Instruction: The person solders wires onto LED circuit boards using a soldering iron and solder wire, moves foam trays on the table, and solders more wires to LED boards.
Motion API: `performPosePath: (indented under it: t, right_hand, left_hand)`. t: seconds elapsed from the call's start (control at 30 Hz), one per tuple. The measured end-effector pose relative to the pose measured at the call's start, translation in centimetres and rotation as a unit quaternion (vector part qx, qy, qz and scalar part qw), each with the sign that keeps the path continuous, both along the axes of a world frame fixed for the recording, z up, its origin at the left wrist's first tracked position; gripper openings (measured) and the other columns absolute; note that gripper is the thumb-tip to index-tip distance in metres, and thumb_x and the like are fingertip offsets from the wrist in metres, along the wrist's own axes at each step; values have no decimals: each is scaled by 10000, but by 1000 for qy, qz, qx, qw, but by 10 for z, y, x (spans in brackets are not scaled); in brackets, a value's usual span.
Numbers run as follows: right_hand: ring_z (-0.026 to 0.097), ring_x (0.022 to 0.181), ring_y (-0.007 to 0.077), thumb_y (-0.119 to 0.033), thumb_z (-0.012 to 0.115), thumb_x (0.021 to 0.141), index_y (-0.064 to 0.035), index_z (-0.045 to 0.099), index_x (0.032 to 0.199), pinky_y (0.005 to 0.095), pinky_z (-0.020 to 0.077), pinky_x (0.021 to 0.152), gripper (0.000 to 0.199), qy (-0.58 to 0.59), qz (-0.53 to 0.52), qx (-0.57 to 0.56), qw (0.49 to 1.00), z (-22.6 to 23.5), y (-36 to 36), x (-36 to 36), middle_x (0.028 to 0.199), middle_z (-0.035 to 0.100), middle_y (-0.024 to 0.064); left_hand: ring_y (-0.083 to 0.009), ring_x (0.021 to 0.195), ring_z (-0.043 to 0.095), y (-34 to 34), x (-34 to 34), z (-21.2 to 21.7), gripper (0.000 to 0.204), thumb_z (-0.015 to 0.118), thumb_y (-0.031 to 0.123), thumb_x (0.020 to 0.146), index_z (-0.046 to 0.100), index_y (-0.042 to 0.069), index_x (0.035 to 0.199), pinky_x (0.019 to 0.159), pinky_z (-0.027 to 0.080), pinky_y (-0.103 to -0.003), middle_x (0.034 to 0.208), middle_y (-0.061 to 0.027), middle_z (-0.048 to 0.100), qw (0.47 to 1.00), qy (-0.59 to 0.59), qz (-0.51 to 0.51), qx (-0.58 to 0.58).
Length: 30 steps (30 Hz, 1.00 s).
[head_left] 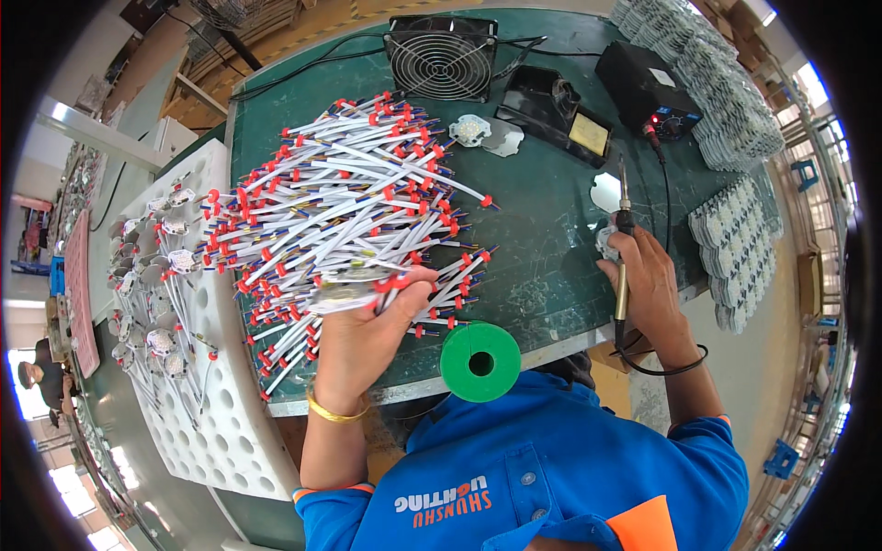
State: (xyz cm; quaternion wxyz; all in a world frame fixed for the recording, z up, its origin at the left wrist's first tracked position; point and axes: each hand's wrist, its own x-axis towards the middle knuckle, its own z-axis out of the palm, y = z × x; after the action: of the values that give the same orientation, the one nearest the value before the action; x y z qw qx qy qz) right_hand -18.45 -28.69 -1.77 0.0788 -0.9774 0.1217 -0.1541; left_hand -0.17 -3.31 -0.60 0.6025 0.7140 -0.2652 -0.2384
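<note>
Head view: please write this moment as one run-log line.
left hand: at white wire pile, grip blurred | right hand: holds soldering iron, tip pointing away | green spool: by near edge of table

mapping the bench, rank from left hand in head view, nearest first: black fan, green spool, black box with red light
1. Green spool: right of the left hand
2. Black fan: far side, ahead
3. Black box: far right
</note>
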Motion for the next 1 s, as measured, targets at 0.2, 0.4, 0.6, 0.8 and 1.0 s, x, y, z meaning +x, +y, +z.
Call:
performPosePath:
  t: [0.2,0.4,0.6,0.8,1.0]
  right_hand:
    - [555,676,332,38,637,671,-35,469,982,405,456,582,361,-108,70,6,992,-10,7,5,791,547,158]
    - [551,589,288,109,594,681,-37,492,933,332,436,506,309,-228,60,17,972,-18,-3,9,729,559,130]
    - [592,641,276,109,613,712,-38,492,939,307,462,550,296,-308,35,125,942,-20,1,22,763,595,129]
    - [616,681,211,21,584,812,-38,484,953,273,473,614,183,-343,7,172,924,-14,12,34,814,628,99]
    - [604,754,162,-53,574,852,-43,469,989,274,472,655,173,-342,27,367,865,-2,30,44,851,636,100]
  left_hand:
    - [-270,665,626,-33,-7,-10,132,645,113,762,660,18,853,576,473,-331,793,-150,647,954,-263,-33,141]
    - [-311,637,601,-52,-7,-5,184,677,190,716,637,15,760,550,468,-399,762,-140,615,877,-382,-45,288]
    - [-301,650,600,-51,-9,-3,161,670,188,726,649,50,806,562,469,-397,778,-107,617,873,-394,-40,284]
    - [-300,692,601,-50,-10,-5,135,662,149,727,649,47,814,583,473,-386,789,-104,608,877,-393,-61,270]
    - [-212,660,577,-38,5,-15,164,629,174,819,628,12,846,591,448,-318,761,-78,611,942,-334,13,32]
